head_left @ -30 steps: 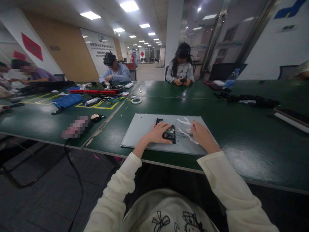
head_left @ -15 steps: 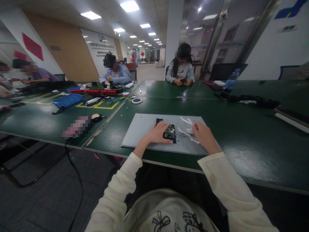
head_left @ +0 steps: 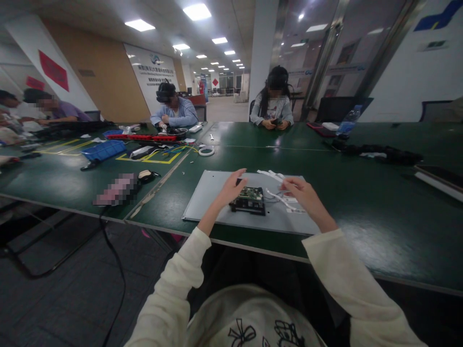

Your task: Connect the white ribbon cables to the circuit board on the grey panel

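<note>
A flat grey panel (head_left: 204,200) lies on the green table in front of me. On its middle sits a green circuit board (head_left: 253,193) in a black frame. My left hand (head_left: 232,189) is open at the board's left side, fingers stretched and thumb apart; whether it touches the frame is unclear. To the right of the board, my right hand (head_left: 299,191) pinches a white cable (head_left: 269,174) whose loose end sticks out toward the far edge. Another white strand (head_left: 278,198) curves below my fingers, near a white label on the panel.
A pink pouch (head_left: 117,189) lies left of the panel. Farther off are a blue bin (head_left: 103,151), a roll of white tape (head_left: 206,151), a small wrench (head_left: 211,137) and a water bottle (head_left: 349,120). Two people sit across the green table (head_left: 379,212), others at far left.
My left hand has lifted off the board and shifted left, baring more of it. The right hand has moved slightly left, and the white cable now extends farther left.
</note>
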The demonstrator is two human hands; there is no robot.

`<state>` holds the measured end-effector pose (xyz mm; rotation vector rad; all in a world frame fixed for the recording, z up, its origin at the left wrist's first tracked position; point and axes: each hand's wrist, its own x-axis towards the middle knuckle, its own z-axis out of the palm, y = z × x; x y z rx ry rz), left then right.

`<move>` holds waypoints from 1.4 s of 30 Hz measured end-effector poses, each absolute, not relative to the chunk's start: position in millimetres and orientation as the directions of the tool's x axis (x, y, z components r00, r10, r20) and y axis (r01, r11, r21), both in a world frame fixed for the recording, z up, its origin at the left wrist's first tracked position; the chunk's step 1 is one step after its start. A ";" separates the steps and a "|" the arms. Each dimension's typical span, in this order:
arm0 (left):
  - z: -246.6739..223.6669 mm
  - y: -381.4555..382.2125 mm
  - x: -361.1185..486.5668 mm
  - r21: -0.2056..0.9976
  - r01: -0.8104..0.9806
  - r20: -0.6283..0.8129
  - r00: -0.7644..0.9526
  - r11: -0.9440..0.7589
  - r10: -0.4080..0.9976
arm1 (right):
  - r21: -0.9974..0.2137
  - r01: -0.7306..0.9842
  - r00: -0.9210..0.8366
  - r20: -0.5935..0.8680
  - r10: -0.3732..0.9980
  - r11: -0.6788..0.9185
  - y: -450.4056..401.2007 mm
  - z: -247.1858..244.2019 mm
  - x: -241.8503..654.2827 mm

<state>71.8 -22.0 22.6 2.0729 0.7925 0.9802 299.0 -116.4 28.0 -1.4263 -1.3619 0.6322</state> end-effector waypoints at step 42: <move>-5.3 32.7 62.1 0.642 0.700 0.275 0.170 -0.312 0.946 | -0.351 0.932 0.191 0.275 0.942 -0.086 -18.7 -8.1 224.9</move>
